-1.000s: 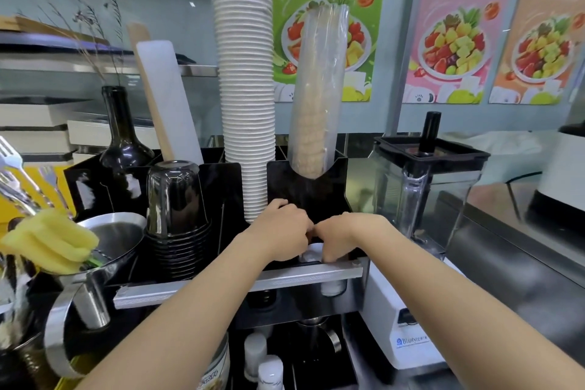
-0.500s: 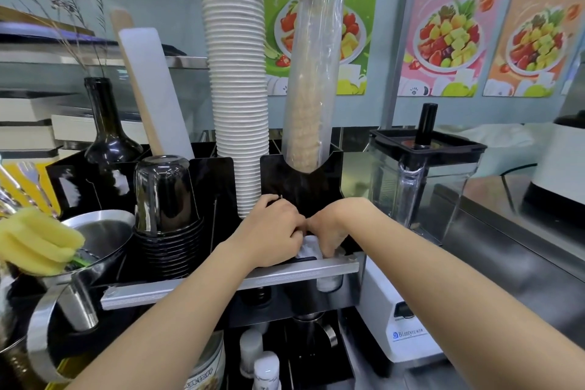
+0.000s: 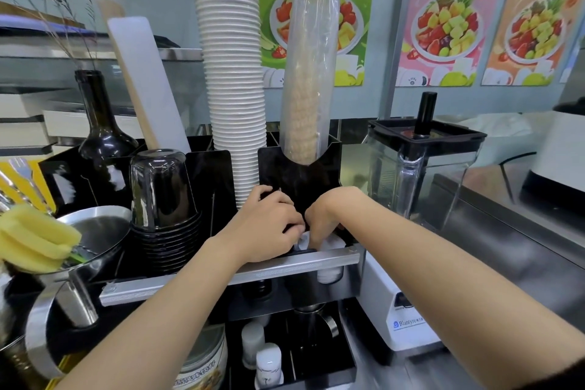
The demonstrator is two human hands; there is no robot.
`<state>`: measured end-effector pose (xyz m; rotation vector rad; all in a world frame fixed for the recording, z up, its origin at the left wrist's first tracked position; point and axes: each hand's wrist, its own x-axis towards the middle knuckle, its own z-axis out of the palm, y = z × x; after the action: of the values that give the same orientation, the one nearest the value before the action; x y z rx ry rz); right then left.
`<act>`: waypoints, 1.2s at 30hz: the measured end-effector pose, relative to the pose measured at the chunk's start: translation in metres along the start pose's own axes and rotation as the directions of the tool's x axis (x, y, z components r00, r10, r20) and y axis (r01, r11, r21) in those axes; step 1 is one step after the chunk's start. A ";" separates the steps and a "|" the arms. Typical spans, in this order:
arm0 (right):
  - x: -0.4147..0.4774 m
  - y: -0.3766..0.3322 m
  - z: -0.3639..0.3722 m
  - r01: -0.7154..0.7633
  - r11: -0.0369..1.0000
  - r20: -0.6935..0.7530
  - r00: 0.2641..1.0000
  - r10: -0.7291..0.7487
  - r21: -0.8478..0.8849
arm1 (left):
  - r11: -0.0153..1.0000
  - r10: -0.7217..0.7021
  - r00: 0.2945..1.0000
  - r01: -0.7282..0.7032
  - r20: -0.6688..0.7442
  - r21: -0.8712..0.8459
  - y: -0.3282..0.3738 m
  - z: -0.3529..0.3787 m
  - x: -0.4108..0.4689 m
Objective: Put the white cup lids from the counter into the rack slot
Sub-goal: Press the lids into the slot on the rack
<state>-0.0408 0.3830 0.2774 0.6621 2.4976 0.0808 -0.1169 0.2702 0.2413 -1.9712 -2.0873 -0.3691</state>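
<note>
Several white cup lids [image 3: 329, 244] sat low in the front slot of the black rack [image 3: 299, 180], their pale edges showing just behind the silver rail [image 3: 326, 258] that ran across the rack's front. Both hands met over them. The left hand [image 3: 266, 228] was curled, knuckles up, its fingers [image 3: 289, 226] bent down onto the left edge of the lids; the right hand [image 3: 323, 218] was arched beside it, its fingertips pressed down among the lids. The two hands touched at the knuckles. How firmly either one gripped, or whether it merely pressed on the stack, could not be told, since the fingertips were hidden by the hands themselves.

Directly behind the hands a clear sleeve of brown cups [image 3: 307, 79] stood upright in a notched compartment, and just to its left rose a tall column of white paper cups [image 3: 231, 57]. Farther left, a stack of dark upturned cups [image 3: 161, 199] stood beside a dark glass bottle [image 3: 98, 123]. At the far left a yellow sponge [image 3: 34, 241] rested on a steel funnel [image 3: 98, 228]. To the right of the rack stood a blender [image 3: 421, 174] with a clear jug and black lid, on a white base. Fruit posters [image 3: 443, 16] hung on the wall behind.
</note>
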 end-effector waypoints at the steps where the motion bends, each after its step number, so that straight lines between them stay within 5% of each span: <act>1: 0.000 -0.001 0.000 -0.011 1.000 -0.004 1.000 0.011 -0.004 | 0.999 0.007 0.998 -0.009 0.058 0.035 0.001 0.000 0.001; 9: 0.004 -0.003 0.001 -0.026 0.999 0.056 0.998 0.028 -0.031 | 0.975 -0.103 0.906 0.009 0.411 0.224 0.016 -0.006 0.022; 16: -0.008 0.003 0.006 0.017 0.997 0.022 1.000 -0.016 -0.072 | 0.968 -0.166 0.901 0.071 0.401 0.242 0.023 -0.007 0.022; 31: 0.001 0.009 0.011 0.060 0.978 -0.020 0.998 -0.065 -0.199 | 0.894 -0.369 0.721 0.104 0.586 0.436 0.043 -0.018 0.037; 36: -0.005 0.011 0.014 0.060 0.967 -0.098 0.991 -0.086 -0.246 | 0.908 -0.349 0.741 0.117 0.573 0.402 0.044 -0.019 0.038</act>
<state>-0.0254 0.3889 0.2703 0.4741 2.5562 0.3976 -0.0754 0.3015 0.2733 -1.7585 -2.5748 0.7008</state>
